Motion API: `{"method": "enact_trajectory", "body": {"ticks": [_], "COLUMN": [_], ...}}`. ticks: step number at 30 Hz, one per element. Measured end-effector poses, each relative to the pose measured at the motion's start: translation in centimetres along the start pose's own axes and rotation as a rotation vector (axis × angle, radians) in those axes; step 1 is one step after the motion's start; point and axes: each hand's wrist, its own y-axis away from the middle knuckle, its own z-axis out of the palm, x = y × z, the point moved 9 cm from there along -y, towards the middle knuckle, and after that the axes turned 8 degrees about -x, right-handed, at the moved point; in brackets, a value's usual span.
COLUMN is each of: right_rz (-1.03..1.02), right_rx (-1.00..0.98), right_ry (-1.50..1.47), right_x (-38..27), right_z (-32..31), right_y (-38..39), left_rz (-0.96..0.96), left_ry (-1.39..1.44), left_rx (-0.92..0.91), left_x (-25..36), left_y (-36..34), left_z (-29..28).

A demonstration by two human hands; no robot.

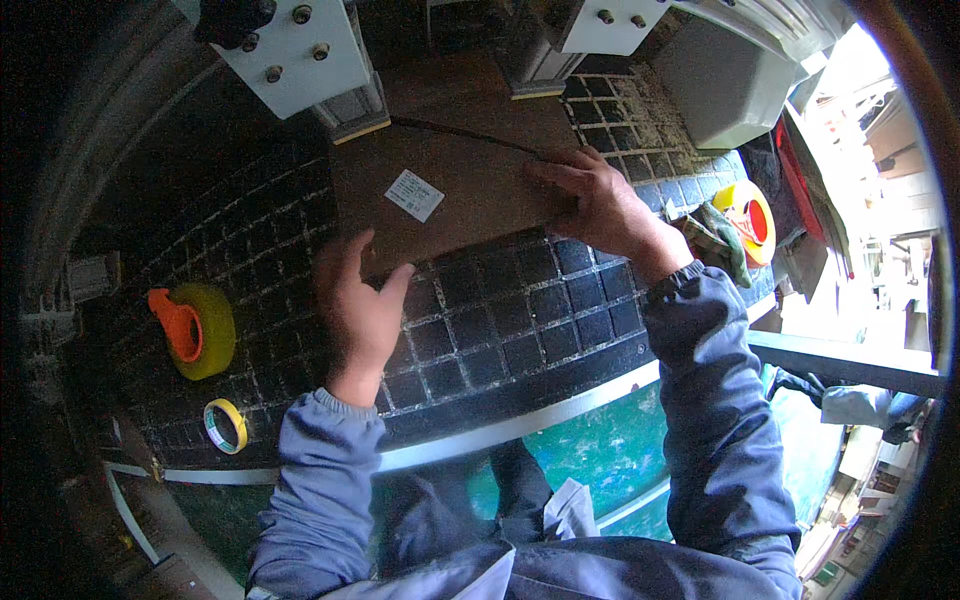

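A flat brown panel (475,205) with a white printed label (414,196) lies on a dark gridded work surface (500,310). My right hand (605,210) is at the panel's right edge, fingers bent over its top and gripping that side. My left hand (362,310) is by the near left corner, thumb and forefinger spread apart, its other fingers dim and slightly blurred. Whether the left fingertips touch the panel's edge is hard to tell. A thin dark line crosses the panel's far part, between two clamp-like machine feet (355,115).
Pale machine plates (290,50) with bolts overhang the panel's far side. At left are a yellow tape roll on an orange dispenser (185,335) and a smaller yellow tape roll (226,426). Another tape dispenser (755,222) stands at right, near sawdust (640,110). A pale rail (520,422) edges the near side.
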Motion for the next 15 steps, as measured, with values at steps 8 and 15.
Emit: {"method": "enact_trajectory", "body": {"ticks": [8, 15], "right_rz": [0.007, 0.202], "right_rx": [0.064, 0.228], "right_ry": [0.146, 0.186], "right_x": [1.2, 2.4], "right_z": [1.4, 0.7], "right_y": [1.0, 2.6], "left_rz": [0.018, 0.033], "left_ry": [-0.083, -0.128], "left_rx": [0.028, -0.006], "left_x": [-0.2, 0.7], "left_y": [-0.9, -1.5], "left_z": [0.0, 0.0]}}
